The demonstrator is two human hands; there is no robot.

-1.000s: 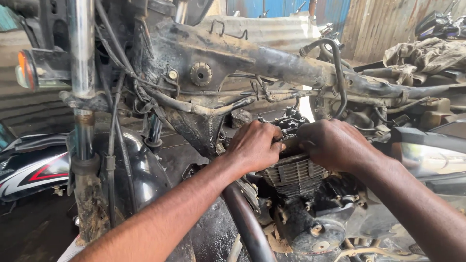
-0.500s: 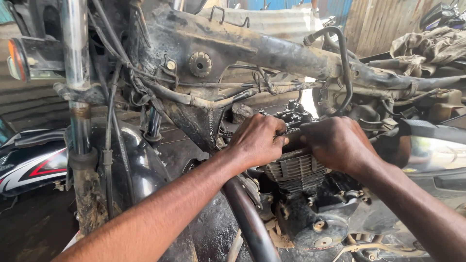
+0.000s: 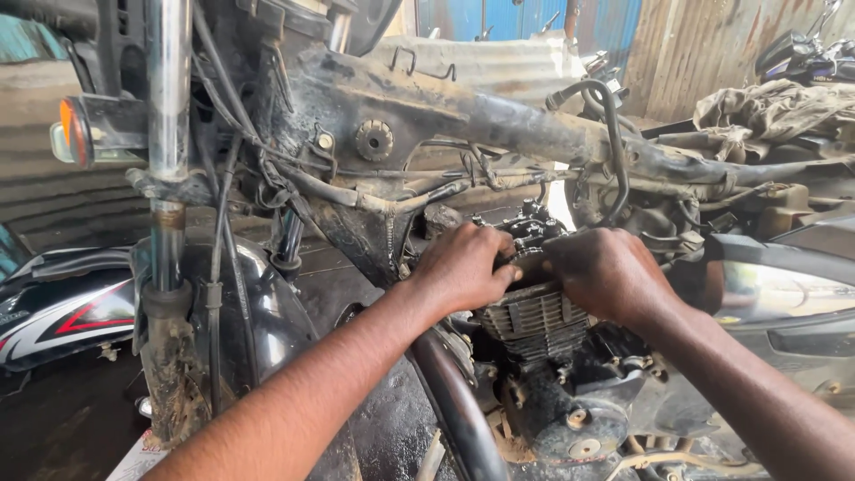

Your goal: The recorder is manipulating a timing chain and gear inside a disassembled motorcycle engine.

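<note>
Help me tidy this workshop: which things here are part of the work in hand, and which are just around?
In hand: left hand, right hand, finned engine top, bare frame.
Just around: cloth, black fuel tank, orange indicator lamp.

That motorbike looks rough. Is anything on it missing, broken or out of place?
Yes. The frame's top tube is bare, caked in grime and rust, with no fuel tank on it. A black hose loops loose above the engine's cylinder head, where the left hand and right hand grip.
</note>
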